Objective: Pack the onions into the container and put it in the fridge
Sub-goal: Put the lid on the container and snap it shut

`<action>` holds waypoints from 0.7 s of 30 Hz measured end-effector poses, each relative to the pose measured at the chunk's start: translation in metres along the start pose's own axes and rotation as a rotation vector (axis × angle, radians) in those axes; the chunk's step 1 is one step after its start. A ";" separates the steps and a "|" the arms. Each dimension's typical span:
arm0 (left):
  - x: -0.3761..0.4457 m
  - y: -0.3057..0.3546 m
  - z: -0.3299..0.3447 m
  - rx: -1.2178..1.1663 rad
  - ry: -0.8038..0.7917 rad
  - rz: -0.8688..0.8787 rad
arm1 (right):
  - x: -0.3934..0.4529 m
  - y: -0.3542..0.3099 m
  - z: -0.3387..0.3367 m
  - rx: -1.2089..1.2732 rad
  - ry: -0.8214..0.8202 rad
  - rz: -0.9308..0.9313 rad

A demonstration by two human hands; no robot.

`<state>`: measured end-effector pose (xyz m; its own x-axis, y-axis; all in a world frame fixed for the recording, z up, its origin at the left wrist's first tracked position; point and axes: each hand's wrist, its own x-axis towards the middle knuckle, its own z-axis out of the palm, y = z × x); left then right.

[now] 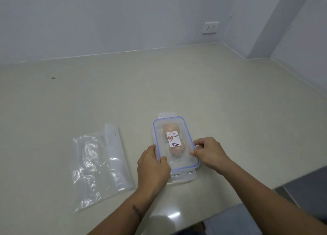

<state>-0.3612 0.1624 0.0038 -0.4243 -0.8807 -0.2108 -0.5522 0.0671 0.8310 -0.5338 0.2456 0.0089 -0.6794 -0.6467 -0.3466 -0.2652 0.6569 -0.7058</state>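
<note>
A clear rectangular plastic container (178, 164) with a blue-sealed lid lies on the beige counter, a white label stuck on top. Brown onions (169, 127) show through the lid, partly hidden by the label. My left hand (153, 167) grips the container's left long side, thumb on the lid. My right hand (208, 150) pinches the lid's right edge with thumb and fingers. The near and far end flaps stick out flat, unclipped.
An empty clear zip bag (99, 165) lies flat on the counter (230, 119) to the left of the container. White walls close the back and right, with a socket (210, 27) on the back wall. The counter's front edge runs at lower right.
</note>
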 end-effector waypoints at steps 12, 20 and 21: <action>-0.007 0.008 0.018 -0.307 0.136 -0.287 | 0.005 0.009 0.002 0.080 0.012 -0.010; -0.004 -0.004 0.005 -0.317 0.047 -0.180 | 0.007 0.003 -0.002 -0.033 -0.040 -0.026; -0.001 -0.006 0.004 -0.304 0.033 -0.170 | 0.008 0.003 -0.003 -0.042 -0.037 -0.028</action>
<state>-0.3600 0.1648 -0.0026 -0.3180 -0.8824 -0.3468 -0.3721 -0.2203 0.9017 -0.5419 0.2439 0.0062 -0.6461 -0.6781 -0.3503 -0.3126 0.6538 -0.6890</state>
